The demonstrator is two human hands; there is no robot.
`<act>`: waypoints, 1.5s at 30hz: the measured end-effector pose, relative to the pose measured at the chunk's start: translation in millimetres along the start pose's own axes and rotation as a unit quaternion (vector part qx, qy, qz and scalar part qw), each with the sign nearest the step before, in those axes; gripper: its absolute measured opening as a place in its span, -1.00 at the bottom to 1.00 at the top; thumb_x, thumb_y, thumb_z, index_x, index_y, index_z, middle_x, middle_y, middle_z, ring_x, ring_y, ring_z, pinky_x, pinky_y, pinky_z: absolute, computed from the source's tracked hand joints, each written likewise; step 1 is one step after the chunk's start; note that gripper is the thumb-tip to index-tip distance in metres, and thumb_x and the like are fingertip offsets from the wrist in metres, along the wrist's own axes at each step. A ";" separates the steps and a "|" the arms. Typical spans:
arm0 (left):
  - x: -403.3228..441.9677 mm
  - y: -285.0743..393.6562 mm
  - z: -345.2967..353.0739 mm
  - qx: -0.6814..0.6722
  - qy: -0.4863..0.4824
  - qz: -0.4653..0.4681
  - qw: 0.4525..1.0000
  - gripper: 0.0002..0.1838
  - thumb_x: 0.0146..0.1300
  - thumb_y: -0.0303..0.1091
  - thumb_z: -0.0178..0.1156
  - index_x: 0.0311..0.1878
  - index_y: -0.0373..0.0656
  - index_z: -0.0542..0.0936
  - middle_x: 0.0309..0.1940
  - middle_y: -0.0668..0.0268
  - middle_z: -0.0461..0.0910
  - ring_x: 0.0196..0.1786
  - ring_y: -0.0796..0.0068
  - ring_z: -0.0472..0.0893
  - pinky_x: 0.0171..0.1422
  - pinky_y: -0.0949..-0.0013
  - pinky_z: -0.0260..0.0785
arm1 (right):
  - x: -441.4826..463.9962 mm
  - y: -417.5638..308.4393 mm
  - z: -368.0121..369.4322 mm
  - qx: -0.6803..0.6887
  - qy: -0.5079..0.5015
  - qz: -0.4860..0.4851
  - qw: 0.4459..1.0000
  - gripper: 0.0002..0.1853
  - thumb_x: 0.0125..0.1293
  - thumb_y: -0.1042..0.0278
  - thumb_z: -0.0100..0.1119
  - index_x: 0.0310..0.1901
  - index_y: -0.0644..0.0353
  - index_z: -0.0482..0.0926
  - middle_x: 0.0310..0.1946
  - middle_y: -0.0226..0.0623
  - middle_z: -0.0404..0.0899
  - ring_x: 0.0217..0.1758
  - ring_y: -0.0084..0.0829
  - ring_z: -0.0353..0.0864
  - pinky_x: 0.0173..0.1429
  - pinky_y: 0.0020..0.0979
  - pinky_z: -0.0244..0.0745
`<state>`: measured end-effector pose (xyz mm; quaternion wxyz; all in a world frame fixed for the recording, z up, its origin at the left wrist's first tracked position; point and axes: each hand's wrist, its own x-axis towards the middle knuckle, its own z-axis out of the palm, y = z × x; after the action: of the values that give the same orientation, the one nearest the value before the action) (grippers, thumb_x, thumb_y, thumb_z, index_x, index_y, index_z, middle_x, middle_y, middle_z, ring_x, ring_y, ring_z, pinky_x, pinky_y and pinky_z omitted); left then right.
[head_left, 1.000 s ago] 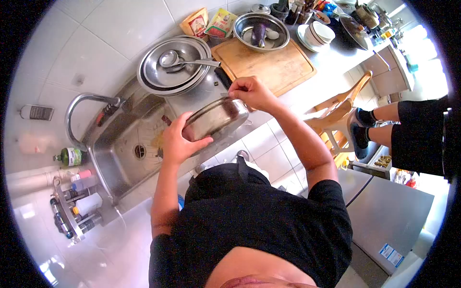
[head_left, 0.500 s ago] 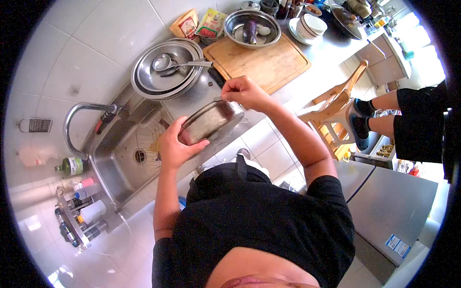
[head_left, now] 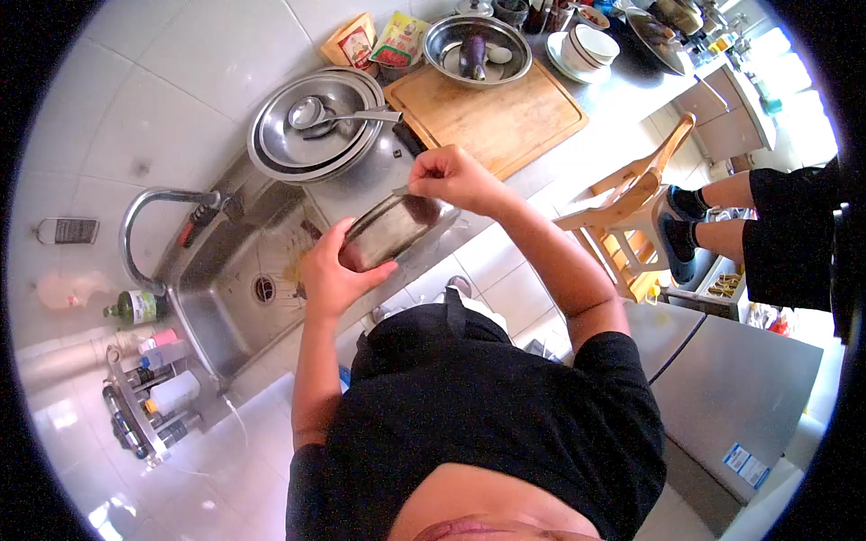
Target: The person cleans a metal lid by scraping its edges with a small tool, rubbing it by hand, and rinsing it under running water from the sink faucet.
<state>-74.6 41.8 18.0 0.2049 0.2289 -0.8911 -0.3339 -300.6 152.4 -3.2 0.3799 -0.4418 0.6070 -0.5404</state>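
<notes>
Tilted between my hands is a metal bowl (head_left: pixel 397 236), its outer side facing me, over the sink's near edge. My left hand (head_left: pixel 336 275) grips its lower left end, with the thumb along the near side. At the bowl's upper rim is my right hand (head_left: pixel 451 178), its fingers curled closed; what they pinch, if anything, is hidden. The inside of the bowl is out of sight. Just beyond lie a wooden cutting board (head_left: pixel 505 117) and a black-handled utensil (head_left: pixel 409 138).
Left is the steel sink (head_left: pixel 212 316) with a curved faucet (head_left: pixel 135 230). Stacked basins (head_left: pixel 262 149) hold a ladle (head_left: pixel 307 112). A basin (head_left: pixel 433 63) with an eggplant (head_left: pixel 472 59) stands behind the board. Right are bowls (head_left: pixel 591 47), a wooden chair (head_left: pixel 622 203) and another person's legs (head_left: pixel 722 216).
My right hand has shifted slightly left along the bowl's rim. The bowl stays tilted in my left hand, and the view has moved a little.
</notes>
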 end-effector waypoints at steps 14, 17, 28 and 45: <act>-9.7 23.2 18.4 0.071 -0.023 0.005 0.997 -0.30 -0.31 -0.03 0.55 -0.03 -0.08 0.55 -0.28 0.23 0.63 -0.27 0.20 0.64 -0.19 0.25 0.49 | -33.0 -27.8 42.3 -0.212 0.138 -0.161 0.954 -0.94 -0.04 0.49 0.20 -0.54 0.27 0.53 -0.57 -0.13 0.50 -0.52 -0.15 0.53 -0.41 -0.27 0.42; -16.2 22.2 22.3 0.092 0.007 0.048 0.995 -0.29 -0.33 -0.05 0.56 -0.03 -0.09 0.55 -0.33 0.24 0.62 -0.32 0.20 0.64 -0.22 0.27 0.49 | -36.2 -19.8 25.8 -0.232 0.191 -0.144 0.943 -0.95 -0.05 0.53 0.21 -0.51 0.29 0.53 -0.60 -0.15 0.49 -0.55 -0.23 0.53 -0.43 -0.34 0.40; -14.7 12.0 14.7 -0.034 0.020 -0.139 0.990 -0.22 -0.32 -0.06 0.61 -0.01 -0.22 0.49 -0.39 0.22 0.62 -0.37 0.40 0.61 -0.23 0.32 0.47 | -52.6 -4.4 10.8 0.215 0.161 0.024 0.963 -0.74 0.14 0.57 0.27 -0.09 0.23 0.59 -0.32 -0.47 0.56 -0.32 -0.67 0.47 -0.22 -0.58 0.42; -5.4 17.6 14.7 0.053 0.076 -0.112 0.989 -0.22 -0.31 0.08 0.54 -0.02 -0.16 0.50 -0.33 0.16 0.62 -0.28 0.19 0.63 -0.16 0.24 0.46 | -13.8 -45.8 46.5 -0.304 0.048 -0.320 0.896 -0.83 -0.02 0.55 0.22 -0.32 0.29 0.55 -0.47 -0.18 0.46 -0.35 -0.14 0.52 -0.23 -0.23 0.44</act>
<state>-82.6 64.0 18.8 0.2205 0.3626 -0.8581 -0.2891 -246.8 149.4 36.0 0.0041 -0.6795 0.5851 -0.4426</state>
